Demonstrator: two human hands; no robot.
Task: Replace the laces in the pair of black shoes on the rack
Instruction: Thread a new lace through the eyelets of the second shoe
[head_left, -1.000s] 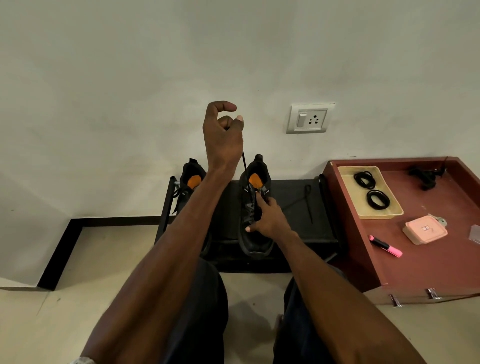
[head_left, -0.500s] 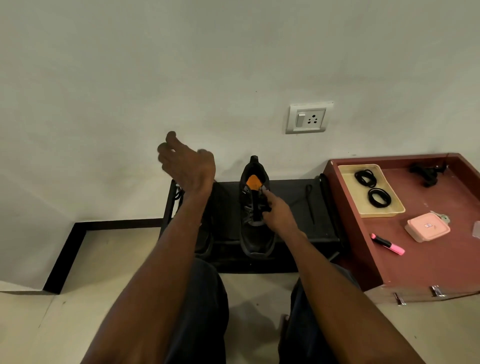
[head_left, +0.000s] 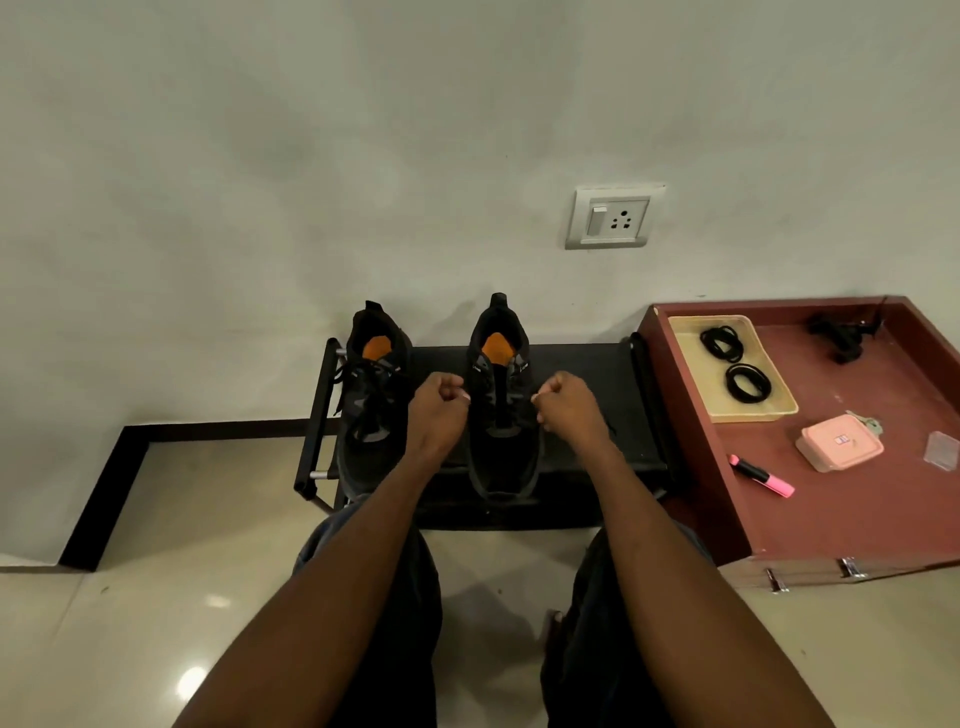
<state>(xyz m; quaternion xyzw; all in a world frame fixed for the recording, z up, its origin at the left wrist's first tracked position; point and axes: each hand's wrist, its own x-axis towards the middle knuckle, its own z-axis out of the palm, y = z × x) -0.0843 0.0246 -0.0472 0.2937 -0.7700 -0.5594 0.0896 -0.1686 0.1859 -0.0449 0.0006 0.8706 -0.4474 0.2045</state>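
Black shoe sits on the rack between both fists, left hand and right hand curled tight, any lace inside hidden.

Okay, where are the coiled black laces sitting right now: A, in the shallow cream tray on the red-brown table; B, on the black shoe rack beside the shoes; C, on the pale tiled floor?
A: the two coiled black laces lie inside the shallow cream tray on the red-brown table.
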